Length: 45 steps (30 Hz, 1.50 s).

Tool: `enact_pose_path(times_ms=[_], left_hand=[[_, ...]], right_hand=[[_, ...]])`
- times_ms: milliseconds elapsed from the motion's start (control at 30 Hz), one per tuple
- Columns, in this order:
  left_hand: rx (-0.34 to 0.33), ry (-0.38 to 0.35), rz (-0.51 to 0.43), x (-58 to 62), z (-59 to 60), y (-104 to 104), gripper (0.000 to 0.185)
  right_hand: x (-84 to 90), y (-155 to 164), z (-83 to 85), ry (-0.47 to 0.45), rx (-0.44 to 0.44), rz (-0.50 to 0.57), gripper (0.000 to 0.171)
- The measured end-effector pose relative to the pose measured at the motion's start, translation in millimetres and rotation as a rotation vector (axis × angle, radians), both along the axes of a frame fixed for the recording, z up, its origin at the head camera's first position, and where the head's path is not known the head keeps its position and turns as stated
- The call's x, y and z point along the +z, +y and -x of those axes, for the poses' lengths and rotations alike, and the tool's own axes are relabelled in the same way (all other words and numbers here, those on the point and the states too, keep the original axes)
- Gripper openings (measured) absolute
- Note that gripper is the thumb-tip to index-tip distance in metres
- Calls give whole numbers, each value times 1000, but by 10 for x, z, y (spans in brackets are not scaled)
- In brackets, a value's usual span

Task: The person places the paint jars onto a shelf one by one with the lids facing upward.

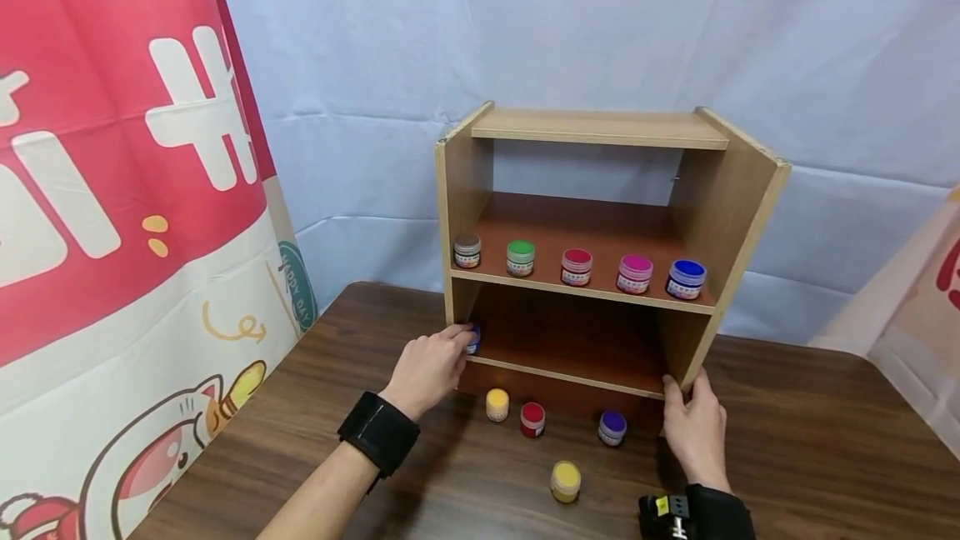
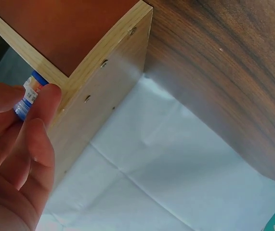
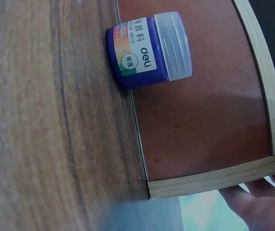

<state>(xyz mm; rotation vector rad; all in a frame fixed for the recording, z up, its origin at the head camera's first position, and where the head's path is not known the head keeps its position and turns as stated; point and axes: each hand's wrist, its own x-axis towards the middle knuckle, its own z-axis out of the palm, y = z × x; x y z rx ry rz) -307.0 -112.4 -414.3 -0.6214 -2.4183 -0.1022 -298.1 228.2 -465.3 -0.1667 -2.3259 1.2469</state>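
In the head view a wooden shelf (image 1: 585, 373) stands on the table. My left hand (image 1: 427, 369) is at the left end of its lower board, pinching a small blue paint jar (image 1: 473, 340) between thumb and fingers. The left wrist view shows that blue jar (image 2: 31, 94) beside the shelf's side panel, partly covered by the fingers. At the lower right corner my right hand (image 1: 697, 423) grips the edge of the right side panel (image 1: 738, 257), thumb in front and fingers on the outer side. A purple paint jar (image 3: 149, 50) shows large in the right wrist view.
Several paint jars line the middle board, from a grey one (image 1: 467, 251) to a blue one (image 1: 686, 279). On the table before the shelf are an orange-yellow jar (image 1: 497, 405), a red jar (image 1: 532, 420) and a yellow jar (image 1: 566, 482). A printed cloth (image 1: 135, 190) hangs at the left.
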Motion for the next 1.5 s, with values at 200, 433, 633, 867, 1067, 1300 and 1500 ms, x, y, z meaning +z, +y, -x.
enact_pose_path(times_ms=[200, 433, 633, 867, 1067, 1300, 1500], left_hand=[[-29, 53, -2, -10, -55, 28, 33], [-108, 118, -31, 2, -123, 112, 30], [-131, 64, 1, -84, -172, 172, 22], [-93, -79, -38, -275, -199, 260, 19], [-28, -162, -34, -423, -186, 320, 21], [-21, -225, 17, -522, -195, 406, 33], [-6, -246, 16, -546, -187, 441, 38]], right_hand=[[0, -1, -8, -4, -1, -5, 37], [11, -4, -13, -4, 0, 0, 37], [23, 3, -12, -7, 1, -9, 36], [38, 15, -24, -11, 14, -8, 38], [24, 1, -16, 1, 6, -14, 37], [19, 2, -23, -3, 4, -11, 37], [20, -2, -15, -5, 2, -13, 37]])
